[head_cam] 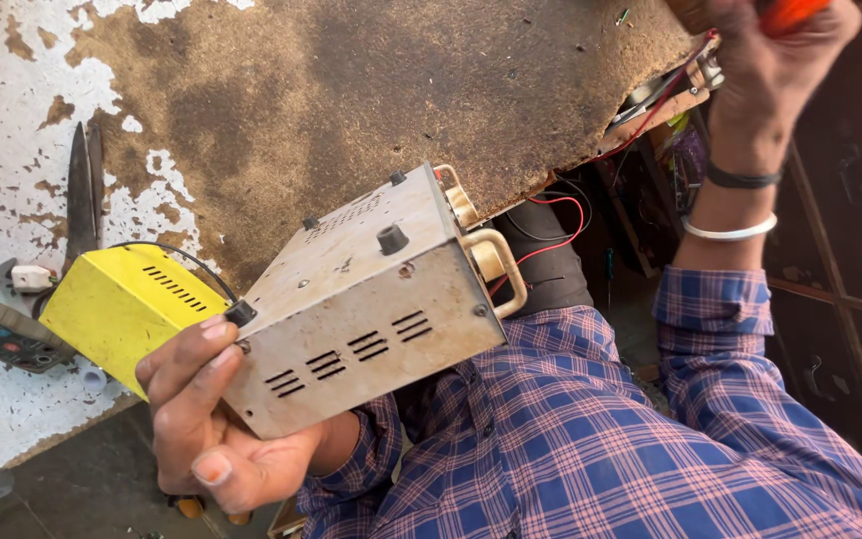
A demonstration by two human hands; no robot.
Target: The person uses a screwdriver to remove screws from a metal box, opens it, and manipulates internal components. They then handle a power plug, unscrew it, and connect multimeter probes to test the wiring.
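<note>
My left hand (pixel 202 419) grips the end of a grey metal box (pixel 371 299) and holds it tilted over my lap. The box has vent slots, black rubber feet and brass-coloured handles (pixel 496 265). Red and black wires (pixel 561 225) run from behind it toward the table's edge. At the top right my raised right hand (pixel 770 60) is closed on an orange-handled tool (pixel 790 12), whose tip is out of view. That wrist wears a black band and a white bangle (pixel 730 230).
A worn table (pixel 351 90) with peeling white paint fills the upper left. On it lie a yellow metal box (pixel 122 304) with a black cable, dark shears (pixel 82 190), a white plug (pixel 30 276) and a hand-held meter (pixel 2 334). Dark shelving (pixel 850 250) stands at right.
</note>
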